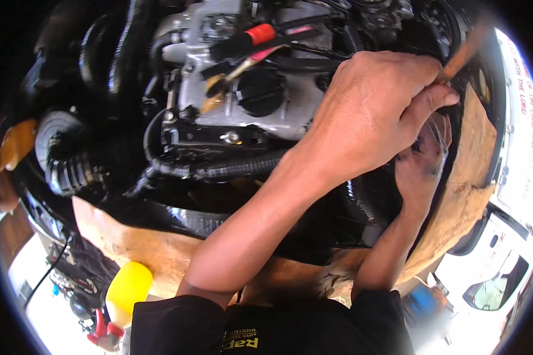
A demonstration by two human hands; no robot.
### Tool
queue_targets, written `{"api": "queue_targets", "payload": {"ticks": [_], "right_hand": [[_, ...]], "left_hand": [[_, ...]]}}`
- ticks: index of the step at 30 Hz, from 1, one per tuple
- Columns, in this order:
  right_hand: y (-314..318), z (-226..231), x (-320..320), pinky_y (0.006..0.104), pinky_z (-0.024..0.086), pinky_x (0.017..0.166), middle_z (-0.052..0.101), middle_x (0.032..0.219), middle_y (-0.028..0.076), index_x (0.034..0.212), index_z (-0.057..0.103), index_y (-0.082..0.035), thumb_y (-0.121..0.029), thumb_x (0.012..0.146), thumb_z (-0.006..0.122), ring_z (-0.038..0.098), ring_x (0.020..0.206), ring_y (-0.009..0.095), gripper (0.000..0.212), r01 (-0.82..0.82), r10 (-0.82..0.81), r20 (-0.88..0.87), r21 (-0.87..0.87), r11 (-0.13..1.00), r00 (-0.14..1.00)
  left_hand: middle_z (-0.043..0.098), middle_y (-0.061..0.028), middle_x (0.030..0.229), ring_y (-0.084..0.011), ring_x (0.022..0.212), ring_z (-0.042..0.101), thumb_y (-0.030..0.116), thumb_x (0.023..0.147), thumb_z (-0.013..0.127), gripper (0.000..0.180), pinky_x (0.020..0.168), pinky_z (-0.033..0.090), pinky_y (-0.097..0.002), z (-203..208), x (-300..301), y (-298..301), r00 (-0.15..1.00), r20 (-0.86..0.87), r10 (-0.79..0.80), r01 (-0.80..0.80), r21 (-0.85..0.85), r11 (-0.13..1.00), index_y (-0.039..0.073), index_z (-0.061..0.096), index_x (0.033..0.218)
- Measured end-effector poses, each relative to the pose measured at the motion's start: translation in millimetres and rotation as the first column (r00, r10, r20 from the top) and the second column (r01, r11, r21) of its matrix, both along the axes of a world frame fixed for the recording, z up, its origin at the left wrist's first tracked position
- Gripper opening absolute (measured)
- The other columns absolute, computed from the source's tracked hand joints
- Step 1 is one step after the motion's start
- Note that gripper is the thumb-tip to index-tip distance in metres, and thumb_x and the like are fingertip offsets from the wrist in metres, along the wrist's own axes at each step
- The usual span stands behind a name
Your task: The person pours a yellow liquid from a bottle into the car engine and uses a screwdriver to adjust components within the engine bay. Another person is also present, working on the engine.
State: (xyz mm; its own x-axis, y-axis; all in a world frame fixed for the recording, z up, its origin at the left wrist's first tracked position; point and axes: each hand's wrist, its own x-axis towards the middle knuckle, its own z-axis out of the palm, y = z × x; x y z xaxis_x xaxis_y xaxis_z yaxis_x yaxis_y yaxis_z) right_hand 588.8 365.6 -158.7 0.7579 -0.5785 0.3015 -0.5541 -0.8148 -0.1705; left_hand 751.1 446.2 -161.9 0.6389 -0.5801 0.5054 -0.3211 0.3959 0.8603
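Observation:
My left hand (391, 106) reaches across to the upper right over the engine (302, 112). Its thumb and fingers are closed on a thin brown stick (469, 52), whose far end is blurred. Below and partly behind it, my right hand (421, 151) is low at the right side of the engine bay. Dark smudges mark its curled fingers, and a thin, shiny, clear strand or film shows beside them. My left hand hides part of that grip, so what it holds cannot be made out.
A brush-like tool with a red band (260, 34) and a pink-handled brush (256, 58) lie on the engine near a black filler cap (260, 92). Cardboard (151, 242) lines the bay's edge. A yellow container (128, 290) stands lower left; a white vehicle (503, 260) is at right.

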Motion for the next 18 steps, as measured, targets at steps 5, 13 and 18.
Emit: {"api": "queue_targets", "payload": {"ticks": [5, 13, 18], "right_hand": [[1.8, 1.1, 3.2, 0.0396, 0.053, 0.103, 0.077, 0.115, 0.010, 0.120, 0.081, -0.004, -0.020, 0.109, 0.071, 0.070, 0.110, 0.026, 0.022, 0.061, -0.122, 0.173, 0.323, 0.945, 0.977], [9.9, 18.8, 28.5, 0.0331, 0.052, 0.101, 0.071, 0.120, 0.006, 0.138, 0.077, -0.006, -0.028, 0.117, 0.064, 0.066, 0.113, 0.017, 0.033, -0.060, -0.039, 0.362, 0.257, 0.965, 0.931], [11.0, 26.9, 70.9, 0.0336, 0.051, 0.098, 0.067, 0.116, 0.006, 0.138, 0.078, -0.009, -0.033, 0.116, 0.065, 0.065, 0.105, 0.019, 0.035, -0.217, 0.101, 0.314, 0.362, 0.907, 0.944]], "left_hand": [[0.073, -0.0205, 0.082, -0.0380, 0.074, 0.074, 0.025, 0.106, 0.077, 0.029, 0.066, 0.055, -0.0430, 27.6, 28.4, 28.2, 0.964, -0.262, -0.044, 0.050, 0.017, 0.999, 0.000, 0.072, 0.094], [0.082, -0.0141, 0.102, -0.0214, 0.093, 0.079, 0.021, 0.106, 0.080, 0.022, 0.087, 0.061, -0.0351, 32.7, 139.8, 149.2, 0.915, 0.403, 0.006, -0.310, 0.693, 0.651, 0.003, 0.082, 0.119], [0.083, -0.0170, 0.105, -0.0279, 0.099, 0.079, 0.020, 0.093, 0.088, 0.029, 0.091, 0.060, -0.0406, -11.2, 156.1, 153.0, 0.976, 0.210, -0.063, -0.149, 0.846, 0.512, 0.003, 0.082, 0.117]]}}
